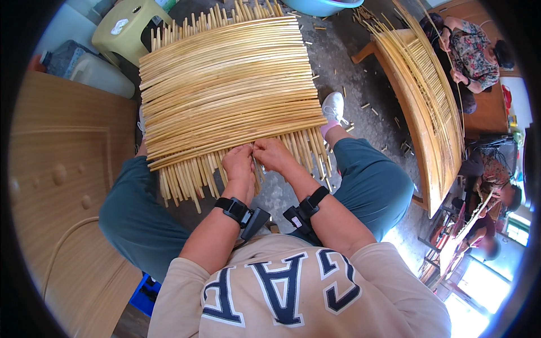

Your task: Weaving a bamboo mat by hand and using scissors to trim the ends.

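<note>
A panel of pale peeled rods (225,79) lies in front of me, its long rods running side to side. Crosswise rod ends (186,181) stick out along its near and far edges. At the middle of the near edge, my left hand (239,162) is closed with its fingers bent against the rods. Right beside it, my right hand (273,154) is also closed, its fingertips nearly meeting the left ones. What the fingers pinch is hidden by the hands. Both wrists wear black straps with small devices.
A cream plastic stool (127,31) stands at the far left, near a whitish jug (101,73). A wooden cabinet (73,186) lines the left. Cut rod pieces litter the floor. On the right, people work at a wooden table (417,112) bearing rods. A blue basin (321,5) sits far off.
</note>
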The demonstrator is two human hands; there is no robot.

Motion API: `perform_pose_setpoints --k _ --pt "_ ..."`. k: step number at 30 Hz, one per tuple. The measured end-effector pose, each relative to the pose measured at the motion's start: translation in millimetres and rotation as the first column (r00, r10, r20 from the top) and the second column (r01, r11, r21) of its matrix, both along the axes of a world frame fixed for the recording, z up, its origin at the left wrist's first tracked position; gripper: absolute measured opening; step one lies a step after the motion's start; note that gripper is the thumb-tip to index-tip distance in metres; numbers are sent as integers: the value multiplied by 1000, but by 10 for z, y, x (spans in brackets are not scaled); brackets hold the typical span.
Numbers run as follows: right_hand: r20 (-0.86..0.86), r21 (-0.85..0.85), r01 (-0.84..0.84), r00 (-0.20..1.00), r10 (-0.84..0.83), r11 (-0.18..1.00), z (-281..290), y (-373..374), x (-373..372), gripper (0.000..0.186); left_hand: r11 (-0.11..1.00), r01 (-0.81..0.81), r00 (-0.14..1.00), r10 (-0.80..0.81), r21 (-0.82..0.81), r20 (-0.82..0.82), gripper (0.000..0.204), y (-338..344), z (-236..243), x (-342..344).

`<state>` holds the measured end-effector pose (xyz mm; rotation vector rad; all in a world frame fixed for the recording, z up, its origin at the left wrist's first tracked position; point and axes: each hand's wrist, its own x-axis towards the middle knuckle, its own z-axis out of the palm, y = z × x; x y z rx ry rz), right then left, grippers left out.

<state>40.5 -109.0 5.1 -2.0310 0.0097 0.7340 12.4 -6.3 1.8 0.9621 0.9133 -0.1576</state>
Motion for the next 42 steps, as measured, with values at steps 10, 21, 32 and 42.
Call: perform_pose_setpoints --k 10,21,32,42 --pt "-196 68 163 970 -147 984 122 -21 -92 9 935 352 928 -354 -42 -116 17 437 328 -111" --pt "425 -279 2 897 122 960 227 -92 -204 12 -296 32 623 -741 955 -251 46 906 442 -339" --pt "567 -657 -89 595 569 748 96 -62 -380 66 -394 273 434 -764 877 -478 81 859 290 -523" --pt "580 -557 -86 671 462 826 124 -188 -299 71 -107 128 738 -654 986 -167 57 1819 193 -376"
